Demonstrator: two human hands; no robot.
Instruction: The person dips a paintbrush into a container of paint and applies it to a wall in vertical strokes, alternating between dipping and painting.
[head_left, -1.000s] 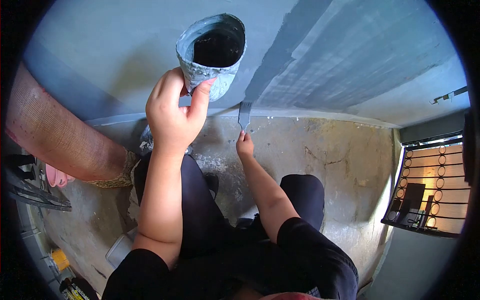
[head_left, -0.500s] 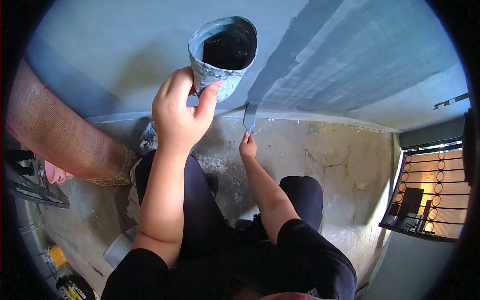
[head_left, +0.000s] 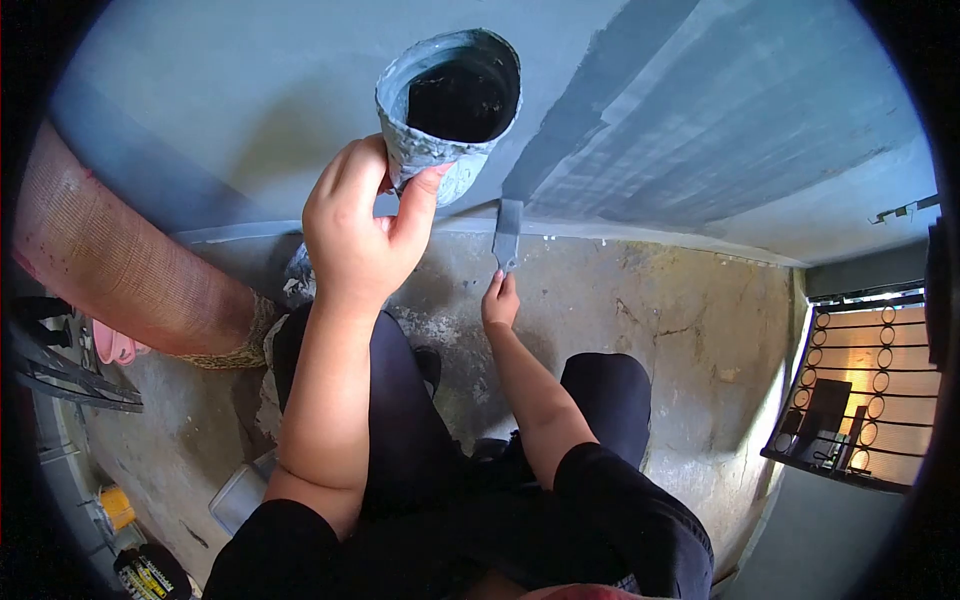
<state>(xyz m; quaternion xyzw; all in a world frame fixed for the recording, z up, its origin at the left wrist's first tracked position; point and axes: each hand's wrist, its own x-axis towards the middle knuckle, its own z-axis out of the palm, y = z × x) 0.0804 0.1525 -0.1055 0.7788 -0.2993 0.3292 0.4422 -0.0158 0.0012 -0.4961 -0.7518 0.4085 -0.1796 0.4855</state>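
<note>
My left hand is closed around the lower side of a paint-crusted cup, held up in front of the wall. Dark paint shows inside it. Lower down, my right hand grips the handle of a flat paintbrush, its bristle end pointing up at the foot of the wall. A darker grey painted strip runs up the wall from the brush tip. To its right lies a broad, streaky darker patch.
A large rolled-up mat leans at the left. Beside it are a pink item and dark metal bars. A yellow container stands lower left. On the right is a barred window. The concrete floor is stained.
The brush and my right hand have shifted slightly right and down in view. The cup has stayed nearly in place in my left hand, appearing slightly larger.
</note>
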